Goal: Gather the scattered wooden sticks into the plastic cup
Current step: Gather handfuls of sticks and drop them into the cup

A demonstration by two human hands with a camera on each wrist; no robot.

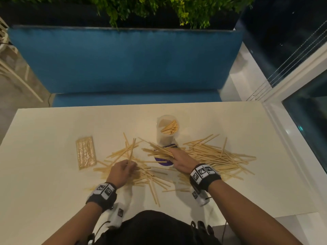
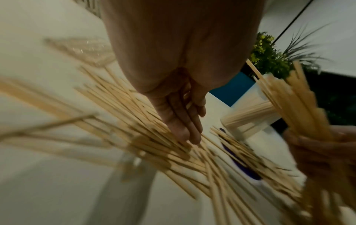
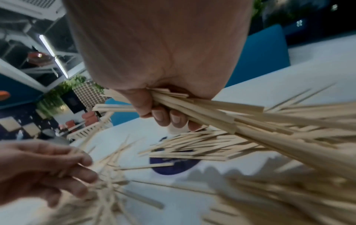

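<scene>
No text or label can be read anywhere.

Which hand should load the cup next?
Right. The right hand already grips a bundle of sticks and sits just short of the cup. The left hand is further from the cup, down in the loose pile, holding only a few.

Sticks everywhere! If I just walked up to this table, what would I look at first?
First, the big mess of wooden sticks spread over the middle of the white table. Next, the two hands in it: the right hand grips a fat bundle of sticks, and the left hand holds a few. Just behind them stands the plastic cup, with some sticks already inside.
</scene>
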